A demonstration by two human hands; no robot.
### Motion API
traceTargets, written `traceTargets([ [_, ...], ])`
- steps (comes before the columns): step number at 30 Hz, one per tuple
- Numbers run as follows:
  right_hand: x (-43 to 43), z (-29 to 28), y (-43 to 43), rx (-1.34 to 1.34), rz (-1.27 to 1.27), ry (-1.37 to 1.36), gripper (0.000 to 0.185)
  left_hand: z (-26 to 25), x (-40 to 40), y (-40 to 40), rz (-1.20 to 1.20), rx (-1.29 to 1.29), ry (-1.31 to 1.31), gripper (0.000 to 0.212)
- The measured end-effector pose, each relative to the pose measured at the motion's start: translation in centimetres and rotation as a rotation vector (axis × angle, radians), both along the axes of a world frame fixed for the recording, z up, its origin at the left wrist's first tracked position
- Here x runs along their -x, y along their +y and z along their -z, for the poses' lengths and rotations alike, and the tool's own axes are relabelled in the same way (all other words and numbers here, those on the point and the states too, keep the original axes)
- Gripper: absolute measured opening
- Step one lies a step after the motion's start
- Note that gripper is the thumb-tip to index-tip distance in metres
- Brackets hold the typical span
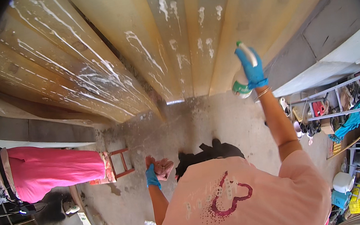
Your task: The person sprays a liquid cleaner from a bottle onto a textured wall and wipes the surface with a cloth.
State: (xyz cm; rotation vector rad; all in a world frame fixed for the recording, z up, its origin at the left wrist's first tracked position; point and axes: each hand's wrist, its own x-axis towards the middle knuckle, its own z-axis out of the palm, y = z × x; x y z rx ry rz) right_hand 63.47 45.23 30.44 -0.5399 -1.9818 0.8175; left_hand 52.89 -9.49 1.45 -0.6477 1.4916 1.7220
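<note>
My right hand, in a blue glove, grips a white spray bottle with a green label and a green nozzle tip. It is raised in front of a yellowish corrugated curtain or panel. White foam clings to the panel's middle, and long white streaks run down its left part. Low at my left side, my gloved left hand holds a crumpled pinkish-brown cloth. The bottle and the cloth are well apart.
At left a pink cloth covers something beside a small wooden stool. Metal shelves with shoes line the right, with a white container lower down. Grey tiled wall borders the panel. Underfoot is a concrete floor.
</note>
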Motion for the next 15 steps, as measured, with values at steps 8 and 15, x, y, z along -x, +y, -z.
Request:
traceTargets([
  [8,-1.7,19.0,-5.9,0.524,0.064,-0.036,0.029,-5.8,-1.2,0.5,0.137,0.218,0.181,0.039],
  [15,-1.6,21.8,-6.2,0.334,0.132,-0.13,0.023,-4.4,-0.1,-1.8,0.119,0.321,0.202,0.045],
])
